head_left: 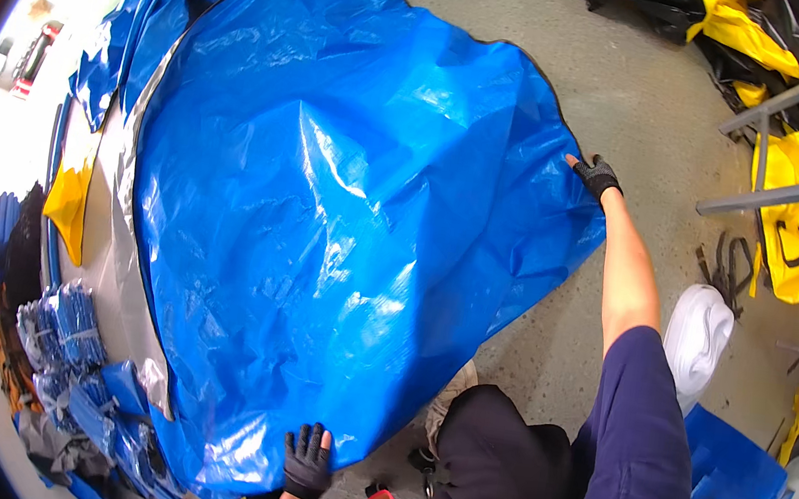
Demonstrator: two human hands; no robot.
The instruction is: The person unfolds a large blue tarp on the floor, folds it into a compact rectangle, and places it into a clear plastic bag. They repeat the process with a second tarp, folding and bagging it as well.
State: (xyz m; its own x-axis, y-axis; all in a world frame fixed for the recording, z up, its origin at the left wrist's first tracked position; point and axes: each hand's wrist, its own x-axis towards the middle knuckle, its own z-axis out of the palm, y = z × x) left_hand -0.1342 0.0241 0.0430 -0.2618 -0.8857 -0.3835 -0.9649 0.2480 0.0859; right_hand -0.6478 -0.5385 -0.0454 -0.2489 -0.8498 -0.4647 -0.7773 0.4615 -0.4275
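Note:
A large, glossy blue tarp sheet [325, 199] with dark edging spreads before me, creased and raised in places. My left hand [306, 464], in a black fingerless glove, lies flat on its near edge with fingers stretched out. At the tarp's right edge, my right hand [599, 178] wears a matching glove; its thumb rests over the edge and the fingers look curled round it, partly hidden. The right arm is stretched far forward, while the left forearm barely shows at the bottom.
Grey floor [635, 69] borders the tarp. Bundled blue pieces in clear wrap [71, 332] lie at left. On the right stand a metal rack [780, 199] with yellow sheets [797, 221], a white roll [698, 334] and a blue sheet [730, 495]. Black straps [728, 268] lie nearby.

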